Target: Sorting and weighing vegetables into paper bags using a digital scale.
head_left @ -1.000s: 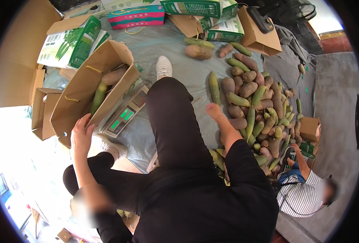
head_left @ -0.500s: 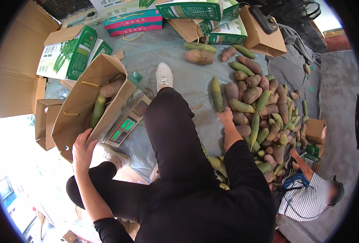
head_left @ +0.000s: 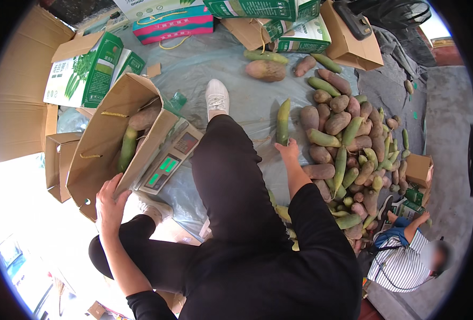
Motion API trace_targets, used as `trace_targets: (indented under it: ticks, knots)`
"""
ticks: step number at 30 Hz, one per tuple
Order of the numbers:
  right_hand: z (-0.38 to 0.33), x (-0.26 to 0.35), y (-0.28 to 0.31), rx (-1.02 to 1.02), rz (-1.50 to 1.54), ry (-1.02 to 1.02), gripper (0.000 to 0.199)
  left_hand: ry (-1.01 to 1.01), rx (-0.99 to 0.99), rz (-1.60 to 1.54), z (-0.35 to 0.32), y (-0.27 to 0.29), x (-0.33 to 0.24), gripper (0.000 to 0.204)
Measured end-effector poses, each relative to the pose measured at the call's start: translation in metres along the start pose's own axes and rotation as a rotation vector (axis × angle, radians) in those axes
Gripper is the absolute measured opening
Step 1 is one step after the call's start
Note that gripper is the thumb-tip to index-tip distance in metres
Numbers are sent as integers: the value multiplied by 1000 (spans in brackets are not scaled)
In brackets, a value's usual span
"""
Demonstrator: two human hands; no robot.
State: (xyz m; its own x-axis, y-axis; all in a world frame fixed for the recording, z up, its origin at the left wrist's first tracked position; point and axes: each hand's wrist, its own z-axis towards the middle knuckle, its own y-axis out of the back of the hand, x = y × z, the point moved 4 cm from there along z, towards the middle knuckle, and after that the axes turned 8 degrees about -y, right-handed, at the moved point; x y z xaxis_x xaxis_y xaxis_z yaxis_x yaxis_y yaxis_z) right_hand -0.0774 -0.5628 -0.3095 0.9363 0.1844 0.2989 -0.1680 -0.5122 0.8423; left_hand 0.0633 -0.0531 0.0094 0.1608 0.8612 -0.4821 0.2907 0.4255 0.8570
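Observation:
My left hand (head_left: 111,202) grips the near edge of an open brown cardboard box (head_left: 100,144) that rests tilted on a digital scale (head_left: 170,157). Inside the box lie a long green gourd (head_left: 128,148) and a brown tuber (head_left: 143,118). My right hand (head_left: 288,151) is closed on the lower end of a long green gourd (head_left: 283,120), held over the grey sheet (head_left: 231,64) beside a heap of green gourds and brown tubers (head_left: 348,154). My leg in black trousers (head_left: 231,176) stretches between the two hands, ending in a white shoe (head_left: 217,97).
Green-and-white printed cartons (head_left: 90,69) and a pink box (head_left: 172,24) stand at the far edge, with brown bags (head_left: 351,37) at upper right. A small open carton (head_left: 60,162) sits left of the big box. Another person in a striped shirt (head_left: 402,261) crouches at lower right.
My right hand has taken hold of a long green gourd at the heap's edge. The left hand stays on the box's near edge.

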Motion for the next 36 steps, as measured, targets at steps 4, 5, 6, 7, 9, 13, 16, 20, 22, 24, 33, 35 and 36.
trace_targets:
  ticks: [4, 5, 6, 7, 9, 13, 16, 20, 22, 24, 33, 35, 36]
  knots:
    - [23, -8, -20, -22, 69, 0, 65, -44, -12, -24, 3, -1, -2, 42]
    - [18, 3, -28, 13, 70, 31, 65, -11, -35, -3, -4, 5, 1, 42]
    - [11, 8, -34, 69, 63, 7, 62, 12, -7, 33, -8, 8, 3, 42]
    - [7, 12, -38, 123, 53, -13, 58, 36, 19, 64, -12, 11, 4, 42]
    - [25, -9, -44, 108, 229, -11, 53, 14, 23, 53, -6, 6, 3, 41]
    - [55, -33, -50, 81, 228, -21, 38, -35, 14, 62, -3, 3, 6, 40]
    - [33, -5, -49, 324, 382, -186, 30, 5, 3, 76, -20, 11, 14, 39]
    - [24, 10, -34, 804, 950, -464, 23, -3, 9, 74, -19, 14, 12, 37]
    - [17, 17, -20, 835, 957, -383, 22, -8, -6, 55, -19, 14, 11, 39]
    - [-2, 35, -5, 877, 961, -313, 21, -25, -12, 59, -23, 14, 13, 40]
    - [-132, 225, 129, 748, 494, 711, 45, -36, -30, 71, -31, 16, 17, 44]
    - [-153, 258, 148, 708, 474, 911, 47, -58, -45, 65, -28, 14, 16, 44]
    - [-166, 275, 153, 712, 472, 915, 47, -40, -40, 73, -31, 13, 17, 44]
